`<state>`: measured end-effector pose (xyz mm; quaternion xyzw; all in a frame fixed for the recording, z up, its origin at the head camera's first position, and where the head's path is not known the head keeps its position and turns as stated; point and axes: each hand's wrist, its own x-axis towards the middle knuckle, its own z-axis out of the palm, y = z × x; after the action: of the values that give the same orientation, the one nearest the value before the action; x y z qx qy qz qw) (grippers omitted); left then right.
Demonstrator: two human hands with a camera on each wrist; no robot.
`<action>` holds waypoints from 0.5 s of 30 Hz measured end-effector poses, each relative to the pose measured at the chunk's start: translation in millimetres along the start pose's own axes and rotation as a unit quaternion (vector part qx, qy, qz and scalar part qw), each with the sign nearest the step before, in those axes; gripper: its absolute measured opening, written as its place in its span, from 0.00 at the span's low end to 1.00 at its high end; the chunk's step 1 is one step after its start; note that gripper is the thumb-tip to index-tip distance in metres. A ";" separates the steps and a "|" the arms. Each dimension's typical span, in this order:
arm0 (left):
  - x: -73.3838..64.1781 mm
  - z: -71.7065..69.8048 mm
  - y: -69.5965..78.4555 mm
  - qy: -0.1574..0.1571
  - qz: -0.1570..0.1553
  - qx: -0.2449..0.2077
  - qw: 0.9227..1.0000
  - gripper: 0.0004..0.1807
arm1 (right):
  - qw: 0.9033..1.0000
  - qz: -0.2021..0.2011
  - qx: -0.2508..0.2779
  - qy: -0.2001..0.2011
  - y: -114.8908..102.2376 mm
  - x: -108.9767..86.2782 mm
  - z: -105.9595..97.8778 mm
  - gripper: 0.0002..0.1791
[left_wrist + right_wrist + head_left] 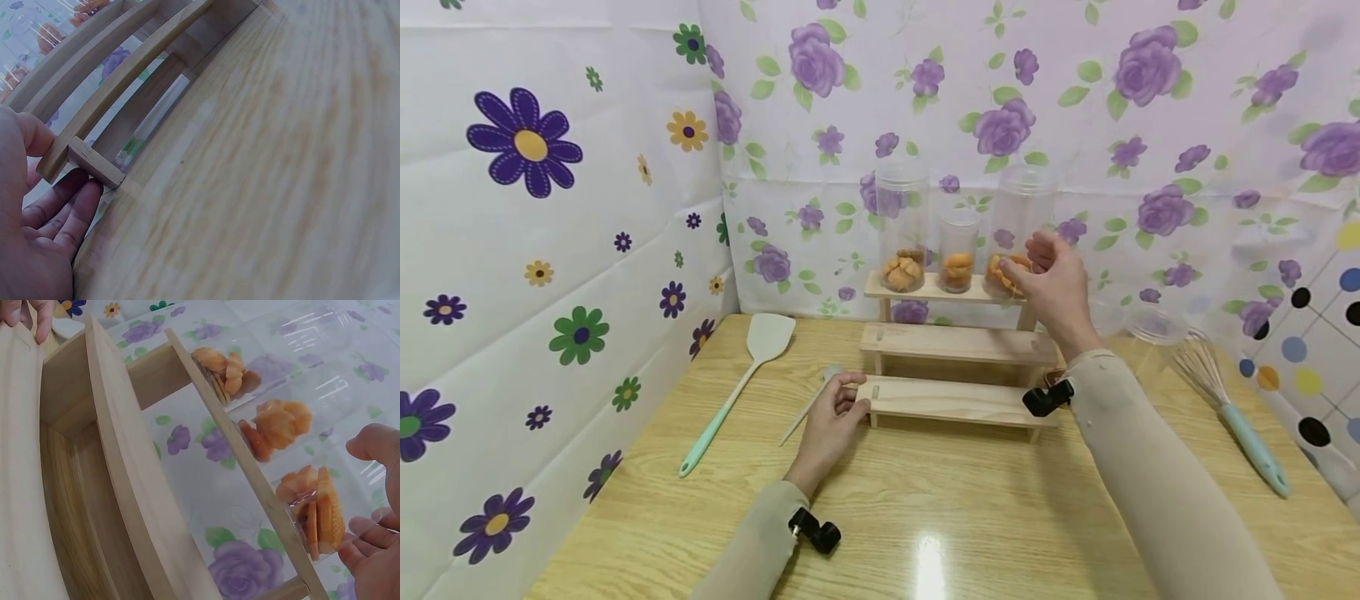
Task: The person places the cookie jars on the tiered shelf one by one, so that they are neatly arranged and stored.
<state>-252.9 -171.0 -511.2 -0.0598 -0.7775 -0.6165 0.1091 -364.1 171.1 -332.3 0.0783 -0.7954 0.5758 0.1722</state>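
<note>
A three-step wooden display stand (pixel 958 337) stands on the table. On its top step are a tall clear jar (pixel 902 225) at left, a shorter jar (pixel 957 250) in the middle and a tall jar (pixel 1022 200) at right, each with orange-brown biscuits at the bottom. My left hand (pixel 831 425) holds the left end of the lowest step, thumb on the board and fingers by the leg (pixel 95 164). Beside the right jar is my right hand (pixel 1056 287), thumb and fingers spread around its lower part. Whether they touch it I cannot tell.
A white turner with a green handle (pixel 730 400) lies at left, with a small spoon-like utensil (pixel 808 408) by the left hand. At right are another clear jar (pixel 1153 329), partly behind the right arm, and a whisk (pixel 1232 408). Flowered sheets hang behind and at left.
</note>
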 end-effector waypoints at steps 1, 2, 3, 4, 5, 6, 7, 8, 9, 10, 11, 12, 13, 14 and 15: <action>0.0 -0.3 -0.2 0.001 0.000 0.000 1.000 0.19 | 1.000 0.000 0.000 -0.002 -0.9 -0.1 0.3 0.49; 0.1 -0.6 -0.3 0.001 -0.001 -0.001 1.000 0.19 | 1.000 0.002 -0.001 -0.003 -1.8 -0.1 0.4 0.50; 0.1 -1.0 -0.6 0.000 -0.002 -0.001 1.000 0.19 | 1.000 0.004 -0.004 -0.005 -2.7 -0.1 0.3 0.51; 0.1 -1.3 -0.8 -0.001 -0.002 -0.002 1.000 0.19 | 1.000 0.005 -0.006 -0.005 -3.8 -0.4 0.0 0.52; 0.1 -1.6 -0.8 -0.001 -0.002 -0.002 1.000 0.20 | 1.000 0.004 -0.009 -0.004 -5.0 -0.4 -0.4 0.53; 0.2 -1.9 -0.6 -0.001 -0.002 0.000 1.000 0.20 | 1.000 0.003 -0.010 -0.003 -6.4 -0.6 -1.1 0.53; 0.2 -1.7 -0.7 0.000 -0.002 0.002 1.000 0.20 | 1.000 0.001 -0.009 -0.003 -7.2 -0.5 -2.1 0.54; 0.2 -1.6 -0.7 0.000 -0.002 0.003 1.000 0.20 | 1.000 -0.002 -0.008 -0.001 -7.9 -0.4 -3.3 0.54; 0.2 -1.5 -0.6 0.000 -0.002 0.005 1.000 0.20 | 1.000 -0.005 -0.007 0.002 -8.7 -0.6 -4.6 0.54; 0.1 -1.4 -0.5 0.001 -0.003 0.006 1.000 0.20 | 1.000 -0.009 -0.005 0.005 -9.5 -0.8 -6.1 0.54; 0.2 -1.3 -0.5 0.002 -0.004 0.007 1.000 0.20 | 1.000 -0.012 -0.004 0.008 -10.2 -1.0 -7.4 0.53; 0.3 -1.2 -0.4 0.002 -0.004 0.008 1.000 0.20 | 1.000 -0.014 -0.001 0.011 -10.8 -1.4 -8.8 0.52; 0.4 -1.2 -0.6 0.002 -0.004 0.007 1.000 0.20 | 1.000 -0.016 0.002 0.014 -11.4 -2.0 -10.1 0.51; 0.3 -1.1 -0.7 0.002 -0.004 0.007 1.000 0.20 | 1.000 -0.017 0.005 0.018 -12.0 -2.7 -11.5 0.51; 0.4 -1.0 -0.8 0.002 -0.005 0.008 1.000 0.20 | 0.999 -0.019 0.011 0.023 -12.4 -3.5 -13.0 0.50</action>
<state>-253.4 -172.2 -511.6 -0.0538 -0.7825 -0.6108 0.1085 -354.4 179.1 -319.0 0.0822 -0.7833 0.5826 0.2005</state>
